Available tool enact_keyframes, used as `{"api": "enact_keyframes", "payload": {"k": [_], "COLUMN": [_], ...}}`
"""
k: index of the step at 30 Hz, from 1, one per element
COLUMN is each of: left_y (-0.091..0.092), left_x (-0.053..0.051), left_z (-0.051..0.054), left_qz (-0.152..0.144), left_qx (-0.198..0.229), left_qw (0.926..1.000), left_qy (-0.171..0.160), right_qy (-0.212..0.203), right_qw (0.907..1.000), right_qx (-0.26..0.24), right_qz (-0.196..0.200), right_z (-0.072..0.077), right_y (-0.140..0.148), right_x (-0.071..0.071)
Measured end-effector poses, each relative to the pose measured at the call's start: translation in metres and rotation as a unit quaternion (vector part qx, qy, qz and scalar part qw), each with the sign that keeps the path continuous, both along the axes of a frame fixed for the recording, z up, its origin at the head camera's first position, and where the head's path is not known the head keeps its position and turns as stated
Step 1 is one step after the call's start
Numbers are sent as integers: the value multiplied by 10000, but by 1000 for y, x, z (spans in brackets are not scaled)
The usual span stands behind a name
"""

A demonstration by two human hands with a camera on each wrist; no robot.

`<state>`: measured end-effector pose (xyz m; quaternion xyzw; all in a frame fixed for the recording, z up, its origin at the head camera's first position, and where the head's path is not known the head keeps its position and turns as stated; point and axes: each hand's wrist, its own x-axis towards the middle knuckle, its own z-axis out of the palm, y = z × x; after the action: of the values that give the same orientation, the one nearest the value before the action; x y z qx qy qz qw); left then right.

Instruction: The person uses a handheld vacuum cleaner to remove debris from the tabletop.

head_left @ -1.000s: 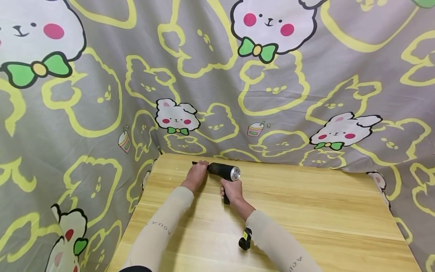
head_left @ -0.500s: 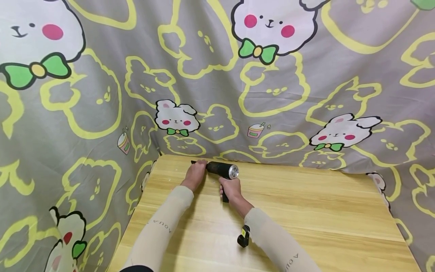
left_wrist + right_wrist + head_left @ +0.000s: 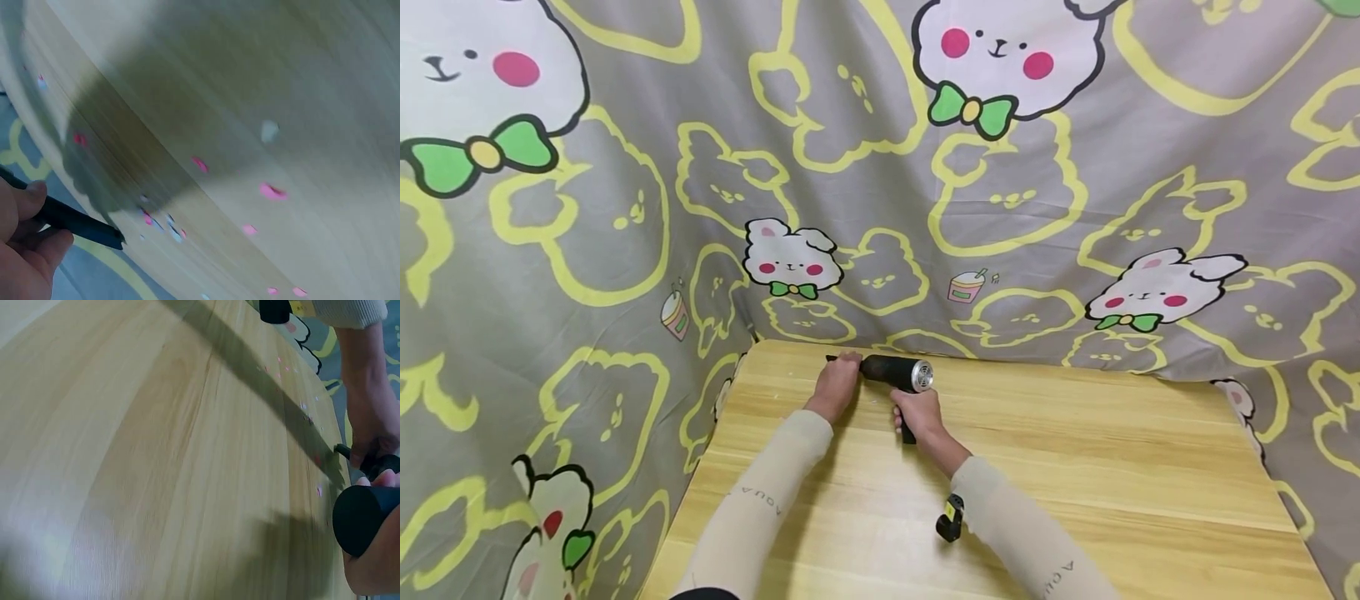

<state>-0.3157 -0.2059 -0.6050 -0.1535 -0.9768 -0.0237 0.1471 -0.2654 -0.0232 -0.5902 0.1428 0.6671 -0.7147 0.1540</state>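
Note:
A black handheld vacuum (image 3: 891,372) with a silver vented end spans between the two hands near the table's back left. My right hand (image 3: 921,412) grips its handle, which points down toward me. At the narrow front, my left hand (image 3: 837,385) holds the dark nozzle (image 3: 81,224), thumb and fingers curled round it in the left wrist view. The nozzle tip is close to the tabletop; whether it touches, I cannot tell. Small pink paper scraps (image 3: 273,191) and pale bits (image 3: 269,131) lie scattered on the wood near the tip.
The wooden table (image 3: 1075,467) meets a grey patterned curtain (image 3: 880,192) at the back and both sides. A small black device (image 3: 951,518) sits at the right sleeve's cuff. Shadows of the arm and vacuum fall across the wood.
Both hands and the vacuum have shifted slightly right in the last half second, after a small drift left before it. Each hand keeps its hold.

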Motion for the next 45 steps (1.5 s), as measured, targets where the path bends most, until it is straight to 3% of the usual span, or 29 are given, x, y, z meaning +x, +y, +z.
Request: {"api": "enact_keyframes", "payload": {"k": [6, 12, 17, 25, 33, 41, 45], "left_y": [13, 24, 37, 63, 80, 96, 101], "left_x": [6, 10, 14, 26, 40, 50, 54], "left_z": [3, 8, 9, 9, 8, 3, 2], "left_qz": [-267, -777, -992, -938, -861, -698, -641], "left_qx": [-108, -220, -400, -786, -1283, -1442, -1520], "left_qw": [9996, 9958, 9935, 9918, 9879, 9859, 9856], "left_qy": [-53, -429, -384, -367, -115, -479, -379], "right_qy": [4, -191, -208, -224, -274, -378, -412], "right_qw": [9995, 9978, 9967, 9966, 9950, 9945, 9938], "right_qx": [116, 175, 288, 309, 261, 126, 45], "right_qz": [294, 612, 723, 732, 921, 973, 1033], "right_z": [5, 6, 6, 4, 0, 0, -1], "right_y": [29, 60, 79, 105, 125, 142, 146], "right_x": [-1, 0, 4, 12, 21, 28, 30]}}
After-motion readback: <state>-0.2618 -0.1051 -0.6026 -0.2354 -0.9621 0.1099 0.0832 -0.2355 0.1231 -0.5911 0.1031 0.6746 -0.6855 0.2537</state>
